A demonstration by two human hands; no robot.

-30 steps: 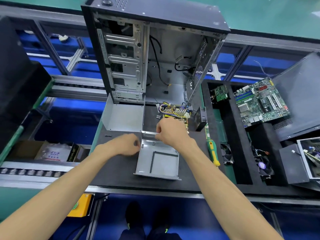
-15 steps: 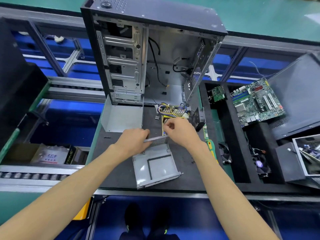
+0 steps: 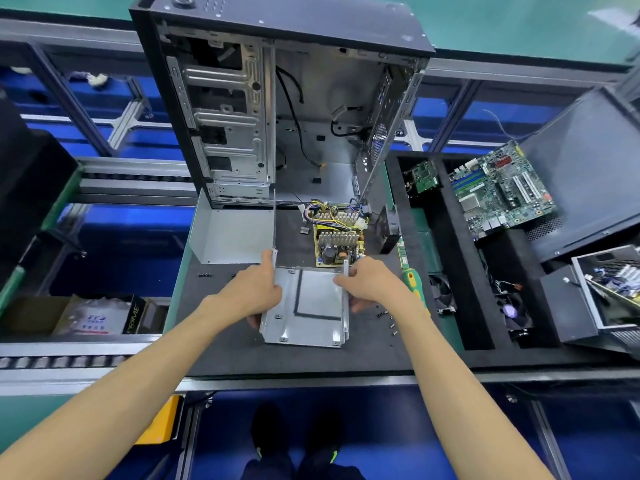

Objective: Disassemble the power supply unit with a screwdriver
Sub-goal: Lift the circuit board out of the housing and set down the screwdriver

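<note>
Head view. Both hands are holding the power supply casing (image 3: 306,308), a bare grey sheet-metal tray lying open side up on the black foam mat (image 3: 221,355). The left hand (image 3: 254,292) is gripping the tray's left wall, thumb pointing up along the edge, fingers curling under the side. The right hand (image 3: 369,284) is grasping the right wall, fingertips hooking over the rim.

Just beyond the tray, the yellow power supply circuit board (image 3: 337,242) is sitting on the mat with its heat sinks, a dark capacitor and a bundle of coloured wires. The folded metal cover (image 3: 235,235) is standing to the left of the board. Behind both, the open computer tower case (image 3: 277,109) is standing upright, loose black cables hanging inside.

The green-and-yellow screwdriver (image 3: 414,282) is lying just right of the right wrist, partly hidden by it. Loose screws (image 3: 389,318) are lying scattered near the tray's right side; more screws (image 3: 205,274) are sitting to the left.

To the right, a motherboard (image 3: 504,194) is resting across a black foam tray (image 3: 464,306), a small green card (image 3: 424,174) and cooling fans (image 3: 441,294) lying in its slots. At lower left, a dark box (image 3: 133,318) is showing the word "PRIME".
</note>
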